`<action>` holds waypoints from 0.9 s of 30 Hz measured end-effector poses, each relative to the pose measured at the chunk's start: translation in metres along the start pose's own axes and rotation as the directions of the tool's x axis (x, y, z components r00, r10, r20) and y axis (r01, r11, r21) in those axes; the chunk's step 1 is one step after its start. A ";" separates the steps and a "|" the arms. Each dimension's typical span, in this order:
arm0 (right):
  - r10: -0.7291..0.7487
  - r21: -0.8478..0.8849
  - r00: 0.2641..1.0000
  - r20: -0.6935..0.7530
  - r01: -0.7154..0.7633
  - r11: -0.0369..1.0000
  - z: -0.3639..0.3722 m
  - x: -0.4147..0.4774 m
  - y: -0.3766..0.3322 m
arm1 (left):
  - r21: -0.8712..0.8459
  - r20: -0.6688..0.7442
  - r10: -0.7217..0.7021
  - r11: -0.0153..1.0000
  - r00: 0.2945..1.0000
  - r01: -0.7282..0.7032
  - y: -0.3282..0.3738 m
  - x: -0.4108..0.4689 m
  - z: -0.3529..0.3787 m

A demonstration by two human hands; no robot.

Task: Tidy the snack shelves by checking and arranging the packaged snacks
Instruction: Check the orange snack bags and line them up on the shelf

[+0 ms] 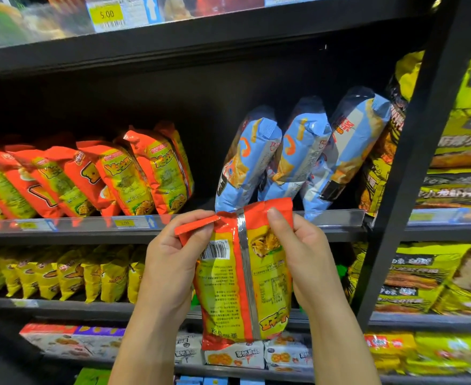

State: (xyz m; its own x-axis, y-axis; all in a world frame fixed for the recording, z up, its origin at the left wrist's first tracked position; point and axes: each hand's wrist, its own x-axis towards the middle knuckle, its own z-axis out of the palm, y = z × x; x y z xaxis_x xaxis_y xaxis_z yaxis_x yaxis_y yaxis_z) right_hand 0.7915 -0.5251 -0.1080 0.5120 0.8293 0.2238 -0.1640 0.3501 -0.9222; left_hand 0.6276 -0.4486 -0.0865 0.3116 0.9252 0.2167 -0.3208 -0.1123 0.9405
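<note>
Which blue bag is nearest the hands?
The leftmost light-blue foil snack bag: its bottom sits just behind the orange-and-yellow packet held by the left hand and right hand; the other two stand farther right.

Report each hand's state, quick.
Left hand: pinches the orange snack packet at its upper corner.
Right hand: grips the same packet's upper edge.

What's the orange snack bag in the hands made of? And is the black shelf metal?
The orange snack bag looks like thin glossy plastic film: it shines, creases, and has a silvery seam down its back. The black shelf seems painted metal, matte and straight-edged, though that is a guess. Its clear price strip looks like see-through plastic.
</note>
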 end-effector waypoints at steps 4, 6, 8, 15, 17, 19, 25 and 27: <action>0.059 -0.067 0.980 0.189 -0.047 0.997 -0.012 -0.005 0.008 | -0.099 -0.043 -0.042 0.994 0.998 0.038 0.006 0.001 0.001; 0.040 -0.115 0.987 0.158 -0.022 0.993 -0.012 -0.010 0.013 | -0.115 -0.036 -0.049 0.992 0.998 0.045 0.008 0.001 0.001; 0.007 -0.133 0.996 0.086 0.004 0.991 -0.009 -0.018 0.014 | -0.114 0.004 -0.064 0.991 0.998 0.064 0.007 0.001 -0.001; -0.042 -0.110 0.976 -0.212 0.019 0.994 0.004 -0.051 0.006 | 0.051 0.400 -0.251 0.966 0.881 0.252 -0.011 -0.014 -0.018; -0.050 -0.097 0.957 -0.286 0.023 0.995 0.008 -0.065 0.004 | 0.090 0.469 -0.300 0.952 0.831 0.293 -0.018 -0.023 -0.023; -0.042 -0.080 0.941 -0.336 0.016 0.997 0.013 -0.082 0.004 | 0.116 0.490 -0.328 0.943 0.808 0.313 -0.023 -0.031 -0.028; 0.016 -0.125 0.898 -0.439 -0.079 0.989 0.010 -0.143 0.012 | 0.114 0.548 -0.372 0.920 0.749 0.374 -0.039 -0.054 -0.032; 0.026 -0.147 0.887 -0.462 -0.105 0.983 0.007 -0.164 0.007 | 0.116 0.583 -0.379 0.914 0.719 0.388 -0.044 -0.063 -0.028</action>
State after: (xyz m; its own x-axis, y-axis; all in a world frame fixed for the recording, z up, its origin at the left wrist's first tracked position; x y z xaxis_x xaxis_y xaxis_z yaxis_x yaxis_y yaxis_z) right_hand 0.7009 -0.6554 -0.1493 0.8391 0.5432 0.0291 -0.0909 0.1927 -0.9770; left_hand 0.5970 -0.4917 -0.1492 0.8671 0.4958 -0.0477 -0.0687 0.2139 0.9744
